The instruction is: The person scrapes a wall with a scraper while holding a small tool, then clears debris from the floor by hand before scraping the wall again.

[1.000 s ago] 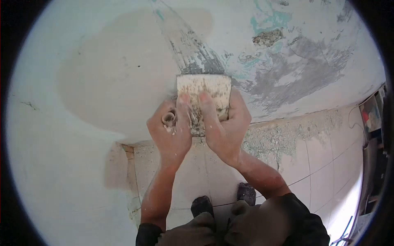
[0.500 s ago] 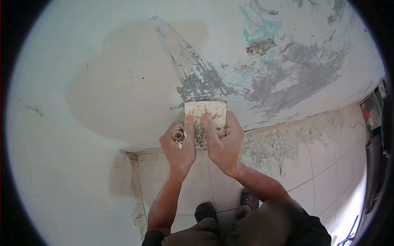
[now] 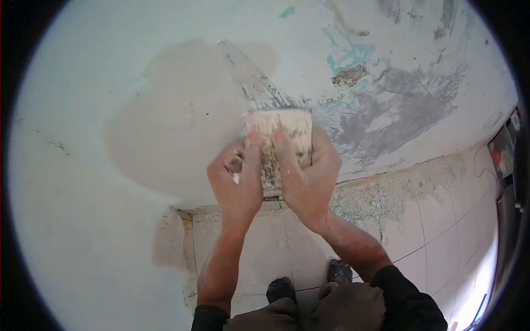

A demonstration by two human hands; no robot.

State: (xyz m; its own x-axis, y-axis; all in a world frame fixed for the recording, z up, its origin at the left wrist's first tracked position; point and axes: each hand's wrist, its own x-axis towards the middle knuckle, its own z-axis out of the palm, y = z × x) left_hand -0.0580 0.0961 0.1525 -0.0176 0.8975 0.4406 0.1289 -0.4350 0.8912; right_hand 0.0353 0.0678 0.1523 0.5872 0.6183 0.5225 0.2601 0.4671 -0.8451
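Note:
My left hand (image 3: 237, 174) and my right hand (image 3: 312, 176) both grip a flat, cream-coloured scraper (image 3: 295, 124) with dark, rusty stains. Both thumbs press along its face, and the fingers wrap behind it out of sight. Its far edge lies at the wall (image 3: 160, 127), over the lower part of a scraped streak (image 3: 248, 71) that runs up and to the left. A small tube-like roll (image 3: 234, 163) shows in the curl of my left hand, with a white flake (image 3: 236, 178) beside it. White dust coats both hands.
Grey and turquoise patches of stripped paint (image 3: 381, 121) spread to the right, near a rough hole (image 3: 349, 76). Crumbled debris (image 3: 370, 204) lies along the wall's foot on the tiled floor (image 3: 441, 243). My shoes (image 3: 281, 289) stand below. Assorted items (image 3: 502, 160) line the far right.
Both hands have pushed the scraper upward along the wall, and it now covers the dark lower part of the streak. The camera view has shifted slightly.

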